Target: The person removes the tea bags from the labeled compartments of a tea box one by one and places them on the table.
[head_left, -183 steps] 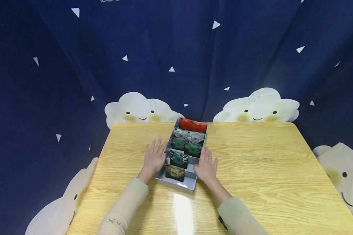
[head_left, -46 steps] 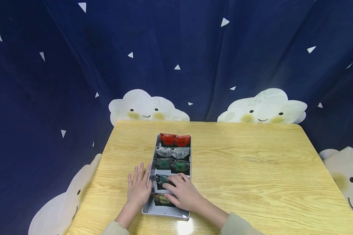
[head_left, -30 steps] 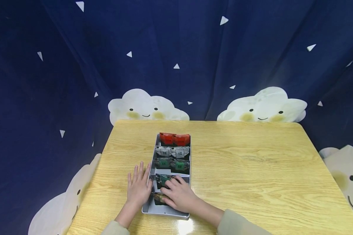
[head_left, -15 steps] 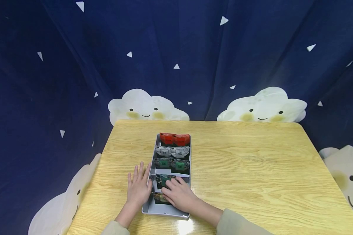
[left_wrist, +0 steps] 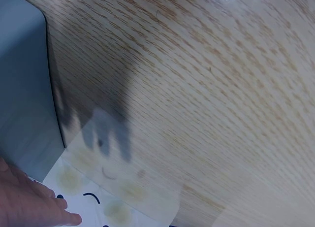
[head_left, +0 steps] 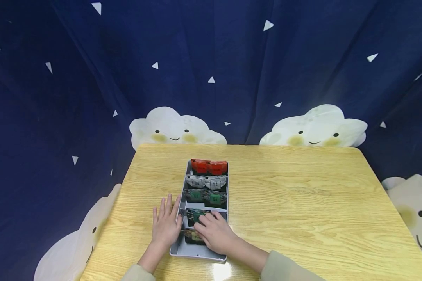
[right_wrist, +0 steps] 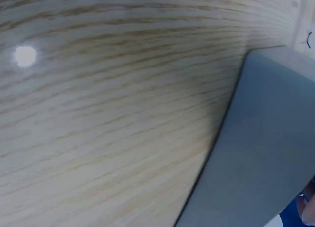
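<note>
A grey divided tray point(head_left: 197, 257) holds small flat sachets standing in rows. My left hand point(head_left: 166, 228) lies along the tray's left side, fingers spread and straight, thumb at the rim. In the left wrist view, part of that hand point(left_wrist: 32, 200) shows beside the tray's outer wall point(left_wrist: 24, 89). Reaching in over the right rim, my right hand point(head_left: 216, 234) has curled fingers and pinches the yellow-labelled sachet point(head_left: 192, 236) in the front compartment, covering its right part. Right behind stands a dark green sachet point(head_left: 194, 216), partly hidden by the fingers.
Farther back in the tray are two green-labelled sachets point(head_left: 215, 198), two silver sachets point(head_left: 215, 182) and two red sachets point(head_left: 217, 168). The tray stands on a wooden table point(head_left: 295, 203). A dark blue curtain point(head_left: 211, 58) with clouds hangs behind it.
Since the oldest frame the tray has come nearer and left, and my right hand has moved from its right side to inside. Lately the fingers drew together and the yellow-labelled sachet shifted slightly.
</note>
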`<state>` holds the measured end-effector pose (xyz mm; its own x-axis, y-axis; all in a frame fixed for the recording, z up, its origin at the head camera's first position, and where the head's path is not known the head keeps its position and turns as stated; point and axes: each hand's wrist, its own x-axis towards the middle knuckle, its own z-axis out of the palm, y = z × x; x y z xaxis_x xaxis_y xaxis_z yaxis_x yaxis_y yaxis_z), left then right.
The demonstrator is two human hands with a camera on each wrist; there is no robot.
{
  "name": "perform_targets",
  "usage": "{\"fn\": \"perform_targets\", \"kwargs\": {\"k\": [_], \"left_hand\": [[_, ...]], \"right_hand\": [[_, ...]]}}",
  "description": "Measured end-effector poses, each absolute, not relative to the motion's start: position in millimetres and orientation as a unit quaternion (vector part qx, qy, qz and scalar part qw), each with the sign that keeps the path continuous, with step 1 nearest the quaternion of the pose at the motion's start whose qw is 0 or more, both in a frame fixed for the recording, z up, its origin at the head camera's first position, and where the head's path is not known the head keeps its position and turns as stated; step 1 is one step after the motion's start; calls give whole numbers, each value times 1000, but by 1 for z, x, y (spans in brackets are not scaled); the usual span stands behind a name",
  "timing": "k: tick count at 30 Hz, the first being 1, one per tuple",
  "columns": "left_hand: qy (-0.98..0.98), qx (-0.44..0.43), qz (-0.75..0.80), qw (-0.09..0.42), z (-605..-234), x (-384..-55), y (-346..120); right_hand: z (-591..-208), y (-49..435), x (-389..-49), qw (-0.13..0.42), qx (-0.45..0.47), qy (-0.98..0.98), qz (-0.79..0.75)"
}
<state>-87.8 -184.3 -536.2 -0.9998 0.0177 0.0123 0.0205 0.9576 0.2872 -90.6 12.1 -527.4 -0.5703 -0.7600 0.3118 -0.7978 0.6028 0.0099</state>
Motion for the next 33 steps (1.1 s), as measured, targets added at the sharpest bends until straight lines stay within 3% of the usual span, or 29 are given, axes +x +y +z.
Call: {"fn": "perform_targets", "kwargs": {"k": [11,23,33], "left_hand": [[-989,-11,-147,6,-537,-88,-185],[-988,-12,-155,3,-537,-88,-185],[-989,-11,-149,5,-538,-88,-185]], "right_hand": [[-497,20,-94,112,405,-902,96],[-466,51,-118,192,357,-901,155],[-460,92,-151,219,307,-913,156]]}}
